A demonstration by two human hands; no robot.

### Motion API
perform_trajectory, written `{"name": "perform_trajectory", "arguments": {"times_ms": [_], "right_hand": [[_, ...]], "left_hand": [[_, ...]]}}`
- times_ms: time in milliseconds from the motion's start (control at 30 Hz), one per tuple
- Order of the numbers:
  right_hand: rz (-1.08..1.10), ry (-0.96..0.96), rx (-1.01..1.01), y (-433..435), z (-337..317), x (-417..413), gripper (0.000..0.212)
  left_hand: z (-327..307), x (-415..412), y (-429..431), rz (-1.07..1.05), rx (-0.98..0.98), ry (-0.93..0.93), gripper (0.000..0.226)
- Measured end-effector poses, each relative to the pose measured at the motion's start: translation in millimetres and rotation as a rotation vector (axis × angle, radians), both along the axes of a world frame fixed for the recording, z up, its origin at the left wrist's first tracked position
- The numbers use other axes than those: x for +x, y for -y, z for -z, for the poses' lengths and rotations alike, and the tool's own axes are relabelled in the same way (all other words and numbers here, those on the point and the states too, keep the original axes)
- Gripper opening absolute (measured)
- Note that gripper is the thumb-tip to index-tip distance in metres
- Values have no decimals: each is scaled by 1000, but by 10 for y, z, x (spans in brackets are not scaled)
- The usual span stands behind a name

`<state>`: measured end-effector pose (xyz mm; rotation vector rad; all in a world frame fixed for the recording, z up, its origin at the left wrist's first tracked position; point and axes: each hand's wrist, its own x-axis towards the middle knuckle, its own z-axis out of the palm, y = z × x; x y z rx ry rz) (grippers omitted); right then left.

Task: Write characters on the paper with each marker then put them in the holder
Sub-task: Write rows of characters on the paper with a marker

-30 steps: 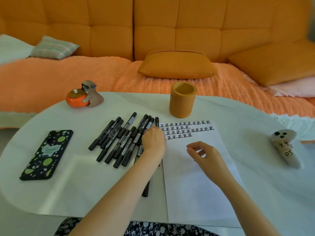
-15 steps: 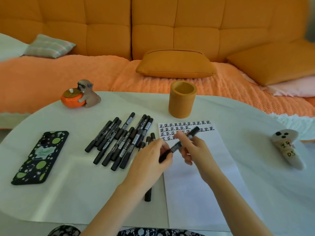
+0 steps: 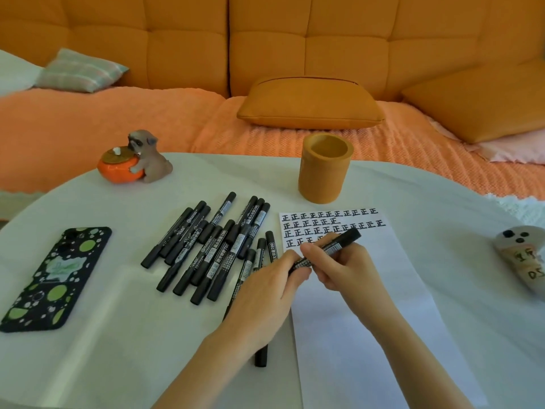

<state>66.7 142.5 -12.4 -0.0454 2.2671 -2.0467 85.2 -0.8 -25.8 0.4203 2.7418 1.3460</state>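
Observation:
Both hands hold one black marker (image 3: 339, 242) slanted above the white paper (image 3: 368, 320). My right hand (image 3: 345, 265) grips its upper barrel, and my left hand (image 3: 271, 281) pinches its lower end. The paper carries rows of black characters (image 3: 327, 224) near its top edge. Several black markers (image 3: 212, 246) lie spread on the white table to the left of the paper. One more marker (image 3: 261, 357) pokes out from under my left wrist. The orange cylindrical holder (image 3: 324, 168) stands upright behind the paper with nothing showing inside.
A phone (image 3: 56, 277) in a black and green spotted case lies at the left. An orange pot with a dog figurine (image 3: 134, 159) sits at the back left. A white ghost-like figure (image 3: 522, 258) lies at the right. An orange sofa (image 3: 265, 54) stands behind the table (image 3: 118, 349).
My left hand lifted one marker from the pile and brought it over the paper. My right hand rose from the sheet and took hold of the same marker.

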Motion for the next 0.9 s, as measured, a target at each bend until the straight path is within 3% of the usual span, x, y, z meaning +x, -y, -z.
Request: {"name": "perform_trajectory", "arguments": {"times_ms": [200, 433, 533, 633, 700, 900], "right_hand": [[9, -8, -23, 14, 62, -11, 39], [-4, -39, -27, 21, 58, -41, 38], [22, -55, -37, 17, 71, -73, 36], [180, -51, -141, -49, 100, -137, 27], [267, -63, -209, -134, 93, -202, 19], [249, 15, -171, -75, 166, -362, 18]], "left_hand": [[14, -58, 19, 75, 110, 80, 21], [27, -126, 64, 71, 307, 212, 17], [42, -154, 79, 74, 224, 178, 13], [75, -176, 163, -6, 57, 146, 36], [71, -172, 230, -72, -110, 98, 34], [108, -202, 203, -36, -442, -70, 36]]}}
